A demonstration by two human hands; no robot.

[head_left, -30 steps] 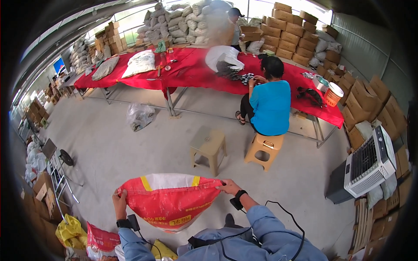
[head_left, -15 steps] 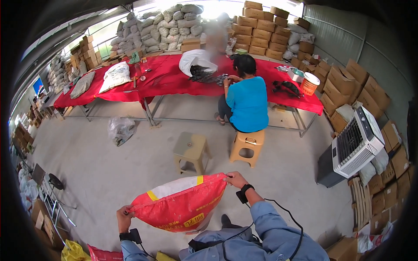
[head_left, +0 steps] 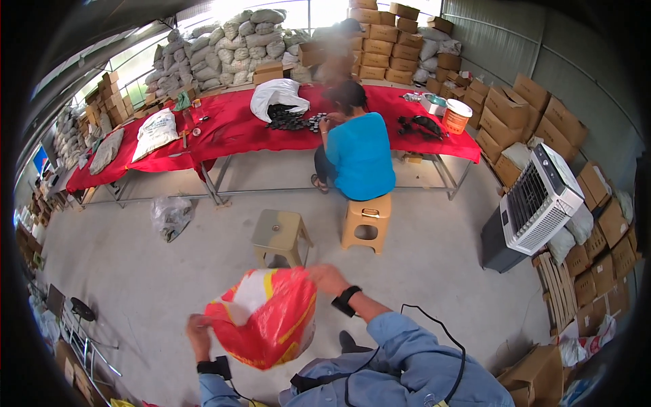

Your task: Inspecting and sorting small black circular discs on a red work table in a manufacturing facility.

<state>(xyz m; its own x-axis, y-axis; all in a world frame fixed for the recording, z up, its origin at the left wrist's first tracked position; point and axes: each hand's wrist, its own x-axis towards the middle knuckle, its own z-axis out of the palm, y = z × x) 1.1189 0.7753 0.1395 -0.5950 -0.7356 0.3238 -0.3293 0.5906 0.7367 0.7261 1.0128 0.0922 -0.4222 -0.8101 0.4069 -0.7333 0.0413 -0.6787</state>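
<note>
A red woven sack (head_left: 274, 329) with white and yellow patches hangs in front of me, crumpled and bunched between my hands. My left hand (head_left: 199, 331) is closed on its left edge, a little blurred. At the upper right corner, my right hand (head_left: 327, 279) grips the rim, its fingers partly hidden by the sack and smeared by motion. Just beyond the sack stands a beige plastic stool (head_left: 278, 234). Whether anything is inside the sack I cannot tell.
Ahead, a person in a blue top (head_left: 359, 156) sits on an orange stool (head_left: 367, 220) at a long table with red cloth (head_left: 230, 136). On it lie a white sack (head_left: 274, 98) spilling dark pieces and a bucket (head_left: 457, 117). An air cooler (head_left: 536, 207) stands right; a clear plastic bag (head_left: 171, 216) lies left.
My hands have come closer together, the right one moving left, so the stretched sack has slackened and crumpled. The whole view has shifted slightly.
</note>
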